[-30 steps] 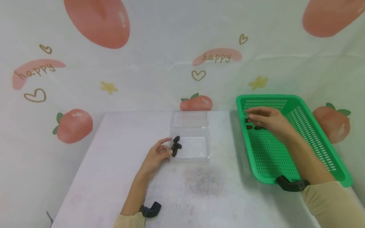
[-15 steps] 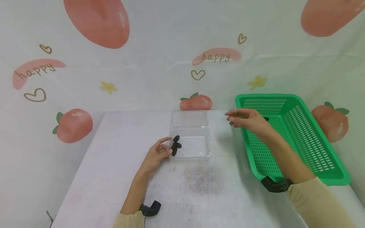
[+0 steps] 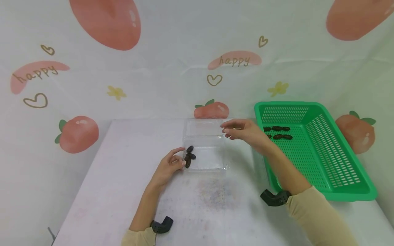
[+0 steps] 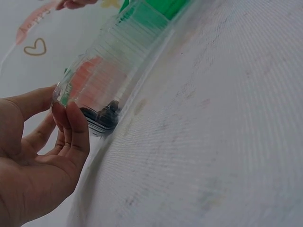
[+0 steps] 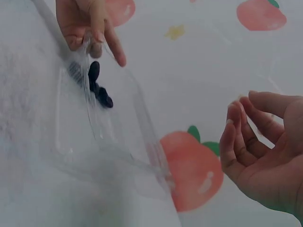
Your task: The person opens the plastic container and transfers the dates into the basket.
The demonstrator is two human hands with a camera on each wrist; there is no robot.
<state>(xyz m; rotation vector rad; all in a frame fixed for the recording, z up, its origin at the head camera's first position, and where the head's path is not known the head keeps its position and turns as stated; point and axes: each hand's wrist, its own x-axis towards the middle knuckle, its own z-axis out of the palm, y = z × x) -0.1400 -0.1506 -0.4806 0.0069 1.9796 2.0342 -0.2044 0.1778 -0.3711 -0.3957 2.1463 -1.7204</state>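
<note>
A clear plastic clamshell box (image 3: 210, 158) lies on the table with its lid folded back. Several dark brown dates (image 3: 189, 156) are bunched at its left end. My left hand (image 3: 167, 168) pinches the box's left rim; in the left wrist view its thumb and fingers meet on the clear wall (image 4: 97, 82). My right hand (image 3: 246, 134) hovers above the right side of the raised lid. In the right wrist view that hand (image 5: 265, 153) has loosely bent fingers and no visible object. More dates (image 3: 282, 137) lie in two rows in the green basket (image 3: 358, 171).
The basket stands on the right of the white table (image 3: 123, 164), against the back cloth. Printed cloth (image 3: 154, 68) hangs behind the table's far edge. Black bands with camera mounts (image 3: 162, 225) sit on both wrists.
My right hand has moved left from over the basket to the box lid, uncovering the dates in the basket. My left hand has stayed at the box's rim.
</note>
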